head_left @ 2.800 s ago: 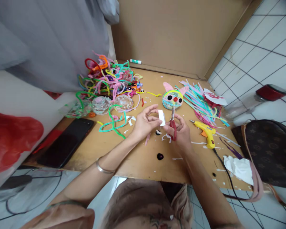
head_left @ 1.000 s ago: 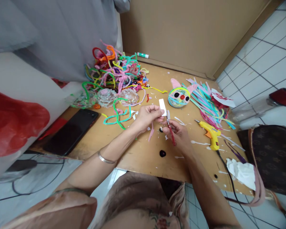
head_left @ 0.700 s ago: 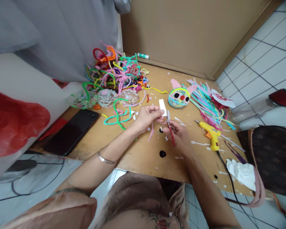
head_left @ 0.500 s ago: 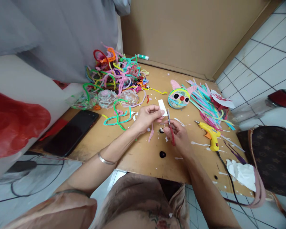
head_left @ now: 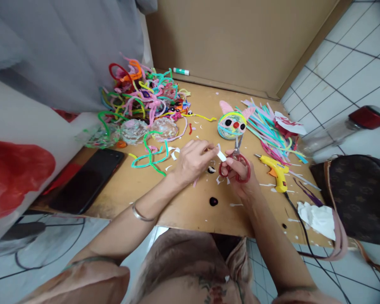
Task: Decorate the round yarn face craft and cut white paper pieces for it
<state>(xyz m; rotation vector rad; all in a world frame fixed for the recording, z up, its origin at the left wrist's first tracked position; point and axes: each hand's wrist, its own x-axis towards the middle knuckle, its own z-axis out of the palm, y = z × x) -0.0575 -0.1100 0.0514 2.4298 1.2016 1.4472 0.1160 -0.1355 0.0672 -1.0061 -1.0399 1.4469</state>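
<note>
Eared ball (head_left: pixel 232 126): here's my landmark, upright on the desk (head_left: pixel 183 207), pink ears raised, face turned my way, set back, I'd guess, so I can see it without crowding my fingers.
Left hand (head_left: pixel 191 162): in front of the eared ball and off to its left, fingertips drawn narrow, pinching the far end of a white paper (head_left: pixel 221 156).
Right hand (head_left: pixel 245 179): in front of the eared ball and a touch to its right, doing double duty! Red scissors (head_left: pixel 237 148) sit in the grip while my thumb meets the paper's near end; that probably saves laying the tool down.
White paper: nearer me than the eared ball, slightly left of it, bridging the two hands; such a small piece likely needs support at both ends.
Scissors: tips aimed towards the eared ball, away from the paper, which I judge lets me handle it safely; whether the blades are parted, I can't tell.
Glue gun (head_left: pixel 278 171): right of the eared ball and closer to me, lying on its side, handy for my right, I'd say.
Fuzzy stems (head_left: pixel 262 131): fanned just right of the eared ball, roughly lengthwise, probably easy to pull singly.
Phone (head_left: pixel 88 179): well left of the eared ball, apart from the scissors.
</note>
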